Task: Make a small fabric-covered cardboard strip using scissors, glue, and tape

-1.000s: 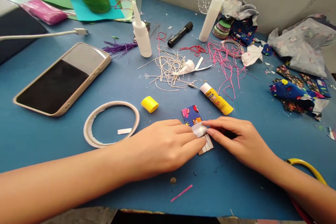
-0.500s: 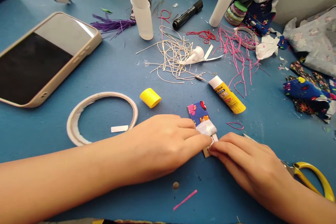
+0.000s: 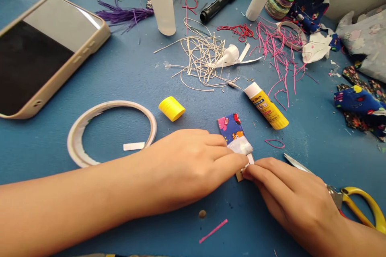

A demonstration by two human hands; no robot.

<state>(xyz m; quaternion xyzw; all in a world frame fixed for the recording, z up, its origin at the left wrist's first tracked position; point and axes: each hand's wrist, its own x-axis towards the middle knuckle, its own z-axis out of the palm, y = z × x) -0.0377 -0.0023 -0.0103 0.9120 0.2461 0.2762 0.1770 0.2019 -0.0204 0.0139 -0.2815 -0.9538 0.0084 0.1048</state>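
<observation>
A small cardboard strip [image 3: 239, 175] lies on the blue table, its far part wrapped in blue printed fabric [image 3: 230, 125] with a whitish folded edge. My left hand [image 3: 189, 164] reaches across from the left and holds the strip down, fingertips pressed on its left side and near end. From the right, my right hand [image 3: 294, 192] pinches at a narrow white piece [image 3: 250, 159] on the bare cardboard. Its fingertips almost meet my left index finger, and they partly hide that piece. Scissors [image 3: 362, 204] with yellow handles lie partly under my right hand.
A glue stick [image 3: 267, 106] and its yellow cap [image 3: 171, 108] lie beyond my hands. Left are a tape roll [image 3: 74, 144] and a phone [image 3: 39, 60]. Tangled white string [image 3: 199, 60], pink thread [image 3: 277, 52], a black marker [image 3: 219, 4], a plastic bottle [image 3: 163, 8] and fabric scraps [image 3: 358, 100] spread behind.
The view has shifted a little, showing more of the scissors. Both hands keep their hold at the strip, with little visible movement.
</observation>
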